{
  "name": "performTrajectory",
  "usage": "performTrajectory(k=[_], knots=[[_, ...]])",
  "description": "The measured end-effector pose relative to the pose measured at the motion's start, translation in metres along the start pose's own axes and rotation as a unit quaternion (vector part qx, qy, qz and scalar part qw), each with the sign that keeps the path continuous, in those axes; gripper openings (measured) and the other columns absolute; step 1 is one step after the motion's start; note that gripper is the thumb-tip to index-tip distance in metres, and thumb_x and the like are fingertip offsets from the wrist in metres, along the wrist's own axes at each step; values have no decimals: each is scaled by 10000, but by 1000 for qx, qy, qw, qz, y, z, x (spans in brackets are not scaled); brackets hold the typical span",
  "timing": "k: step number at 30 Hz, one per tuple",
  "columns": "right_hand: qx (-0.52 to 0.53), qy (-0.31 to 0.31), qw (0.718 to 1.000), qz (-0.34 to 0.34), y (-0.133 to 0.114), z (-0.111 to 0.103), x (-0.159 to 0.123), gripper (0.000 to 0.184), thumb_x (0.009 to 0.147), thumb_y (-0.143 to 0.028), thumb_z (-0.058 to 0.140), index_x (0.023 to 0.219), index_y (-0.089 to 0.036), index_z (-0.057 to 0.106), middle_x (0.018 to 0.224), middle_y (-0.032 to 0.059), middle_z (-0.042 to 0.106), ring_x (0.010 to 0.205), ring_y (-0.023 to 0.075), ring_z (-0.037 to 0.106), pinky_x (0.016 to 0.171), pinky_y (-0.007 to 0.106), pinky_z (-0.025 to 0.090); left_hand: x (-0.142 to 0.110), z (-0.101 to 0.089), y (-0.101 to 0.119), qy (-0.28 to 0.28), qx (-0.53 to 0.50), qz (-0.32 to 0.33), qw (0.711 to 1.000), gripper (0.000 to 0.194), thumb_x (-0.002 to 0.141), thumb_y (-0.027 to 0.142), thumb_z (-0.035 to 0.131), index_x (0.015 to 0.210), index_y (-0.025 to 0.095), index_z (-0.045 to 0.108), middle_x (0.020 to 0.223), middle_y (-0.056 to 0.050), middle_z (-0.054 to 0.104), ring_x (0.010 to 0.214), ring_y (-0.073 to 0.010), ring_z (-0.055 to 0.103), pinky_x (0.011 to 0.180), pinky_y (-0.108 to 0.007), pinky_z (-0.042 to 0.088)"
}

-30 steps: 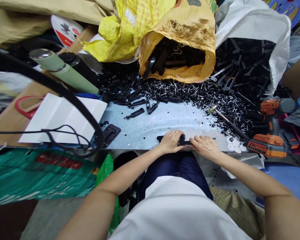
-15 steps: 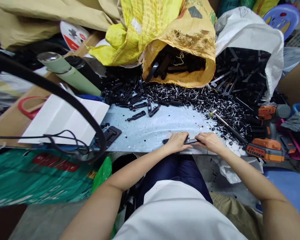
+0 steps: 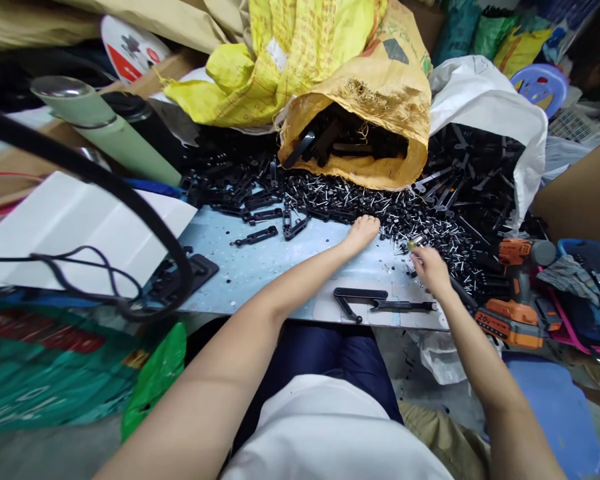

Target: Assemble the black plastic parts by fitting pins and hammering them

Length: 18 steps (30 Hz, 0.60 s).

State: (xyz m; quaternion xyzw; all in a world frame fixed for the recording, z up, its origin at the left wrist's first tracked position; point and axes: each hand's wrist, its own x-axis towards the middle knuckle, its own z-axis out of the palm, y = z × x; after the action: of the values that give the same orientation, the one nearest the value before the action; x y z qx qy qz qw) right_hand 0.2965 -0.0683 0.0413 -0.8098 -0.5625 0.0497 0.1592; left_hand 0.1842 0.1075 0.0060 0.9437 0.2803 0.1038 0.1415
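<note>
My left hand (image 3: 363, 233) reaches forward into the heap of small black rivets with metal pins (image 3: 380, 200), fingers curled down among them. My right hand (image 3: 430, 265) is closed round the handle end of a screwdriver-like tool (image 3: 416, 242) lying at the edge of the heap. A black plastic bracket assembly (image 3: 375, 301) lies flat on the light blue metal bench (image 3: 260, 267) near its front edge, with neither hand on it.
An orange cordless drill (image 3: 517, 287) lies at the right end of the bench. An open yellow sack (image 3: 370, 87) and a white sack (image 3: 485, 107) hold black parts at the back. Loose black brackets (image 3: 260, 217), white paper (image 3: 75, 227), a green tube (image 3: 110, 137) and a black cable (image 3: 130, 200) sit at left.
Both hands have let go of the black bracket assembly at the bench's front edge. The left hand moved forward to the rivet heap, the right hand to the tool handle.
</note>
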Motion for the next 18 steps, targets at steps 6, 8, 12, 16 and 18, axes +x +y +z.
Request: performTrajectory(k=[6, 8, 12, 16, 18], knots=[[28, 44, 983, 173, 3, 2, 102, 120, 797, -186, 495, 823, -130, 598, 938, 183, 634, 900, 237, 565, 816, 400, 404, -69, -14, -16, 165, -81, 37, 982, 263, 905, 155, 350, 1073, 128, 551, 935, -97, 617, 894, -187, 575, 792, -316, 457], [51, 42, 978, 200, 3, 6, 113, 42, 741, -156, 545, 719, -152, 580, 870, 154, 651, 864, 224, 579, 815, 395, 406, -108, -15, -18, 229, -124, 9, 965, 242, 918, 221, 367, 1019, 154, 576, 895, -71, 629, 849, -166, 591, 763, -302, 480], [108, 69, 973, 192, 1, 2, 104, 49, 708, -182, 566, 663, -166, 556, 813, 105, 653, 836, 226, 597, 828, 403, 424, -172, -8, -12, 279, -169, -59, 943, 244, 916, 284, 394, 904, 175, 612, 810, -47, 648, 750, -141, 611, 690, -279, 513], [167, 115, 972, 117, -15, -7, 59, 105, 764, -277, 518, 762, -182, 563, 849, 86, 652, 786, 200, 599, 798, 374, 470, -195, 2, -5, 288, -150, -55, 944, 263, 920, 280, 379, 895, 173, 618, 816, -60, 658, 778, -152, 623, 713, -299, 530], [195, 107, 973, 65, -26, -6, 27, 137, 762, -341, 536, 763, -207, 568, 828, 68, 656, 743, 196, 597, 753, 368, 494, -195, 4, -4, 291, -135, -33, 947, 262, 921, 266, 375, 904, 167, 617, 819, -68, 658, 789, -155, 626, 727, -303, 534]])
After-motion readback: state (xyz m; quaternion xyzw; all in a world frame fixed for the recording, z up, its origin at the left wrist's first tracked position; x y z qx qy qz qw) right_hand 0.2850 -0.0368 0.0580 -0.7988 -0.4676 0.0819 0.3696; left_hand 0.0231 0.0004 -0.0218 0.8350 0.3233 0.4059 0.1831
